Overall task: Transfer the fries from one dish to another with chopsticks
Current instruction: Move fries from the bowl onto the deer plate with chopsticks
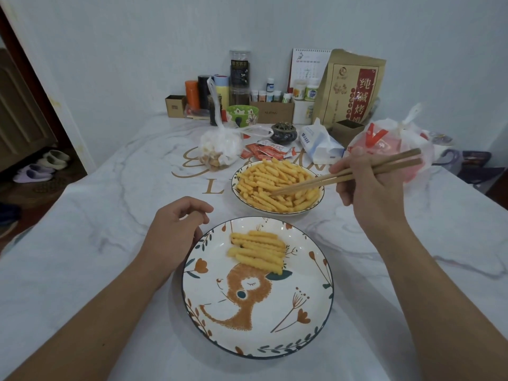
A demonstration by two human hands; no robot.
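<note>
A white dish heaped with crinkle-cut fries sits in the middle of the table. Nearer to me lies a large plate painted with a deer and flowers, holding a small stack of fries on its far side. My right hand grips a pair of wooden chopsticks, whose tips reach down into the heaped fries. My left hand rests on the table against the painted plate's left rim, fingers loosely curled, holding nothing.
Behind the dishes lie sauce packets, a knotted plastic bag of snacks, a tissue pack and a red-and-white bag. Bottles, boxes, a green bowl and a large paper bag line the wall. Slippers lie on the floor at left.
</note>
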